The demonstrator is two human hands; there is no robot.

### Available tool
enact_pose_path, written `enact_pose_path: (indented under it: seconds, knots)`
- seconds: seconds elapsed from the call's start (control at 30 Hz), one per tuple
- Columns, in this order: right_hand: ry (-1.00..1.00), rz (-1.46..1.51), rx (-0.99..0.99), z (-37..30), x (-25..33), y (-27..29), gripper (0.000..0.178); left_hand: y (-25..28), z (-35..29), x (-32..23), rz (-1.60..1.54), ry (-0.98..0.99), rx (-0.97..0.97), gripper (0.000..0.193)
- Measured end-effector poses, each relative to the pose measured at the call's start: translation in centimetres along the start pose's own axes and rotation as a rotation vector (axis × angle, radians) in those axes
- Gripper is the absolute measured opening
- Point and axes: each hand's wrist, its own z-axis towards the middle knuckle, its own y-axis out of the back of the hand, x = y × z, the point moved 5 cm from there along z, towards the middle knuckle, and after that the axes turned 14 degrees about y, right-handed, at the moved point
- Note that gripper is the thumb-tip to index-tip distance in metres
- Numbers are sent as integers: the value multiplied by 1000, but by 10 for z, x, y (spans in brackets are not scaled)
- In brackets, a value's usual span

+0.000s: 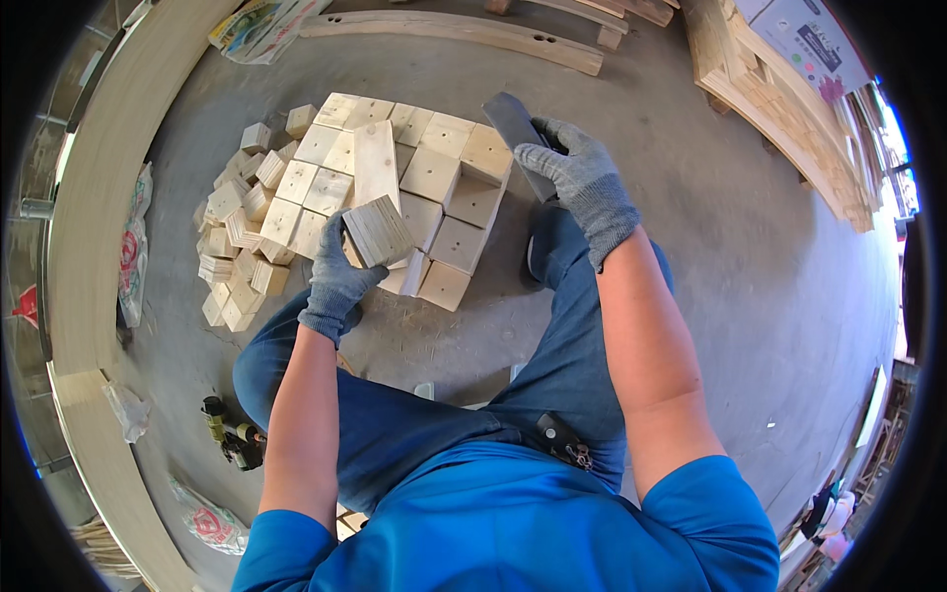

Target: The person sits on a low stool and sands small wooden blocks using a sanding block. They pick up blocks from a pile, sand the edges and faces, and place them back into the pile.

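Observation:
My left hand [340, 280], in a grey knit glove, is closed around a wooden block [380, 232] with a layered, striped face. The block is held tilted above a low array of square wooden blocks [326, 190], many with a small dark hole on top. A short pale board [376, 163] lies across that array, just beyond the held block. Farther right, my gloved right hand [582, 170] grips a long, flat dark-grey bar [520, 128], held apart from the block. Part of the bar is hidden by the fingers, and its exact kind cannot be made out.
A heap of loose wooden blocks [237, 222] lies left of the array. A cordless drill [233, 434] rests on the floor by my left leg. Long timber [454, 37] lies at the back, and a wooden pallet [779, 118] with a printed carton [809, 49] stands back right.

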Motion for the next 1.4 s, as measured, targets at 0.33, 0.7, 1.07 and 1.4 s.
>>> enact_pose_path:
  seconds: [0.33,0.7,1.07,1.4]
  knots:
    - [-31,167,-177,-8,3,39,61,-57,3,-130,296,-430,76,105]
    - [-60,223,-282,-8,5,70,62,-168,56,-144,793,-639,231,89]
    - [-85,177,-295,-13,19,85,64,-177,73,-123,880,-650,113,86]
    - [-47,125,-276,-15,21,90,62,-139,16,-94,680,-588,120,94]
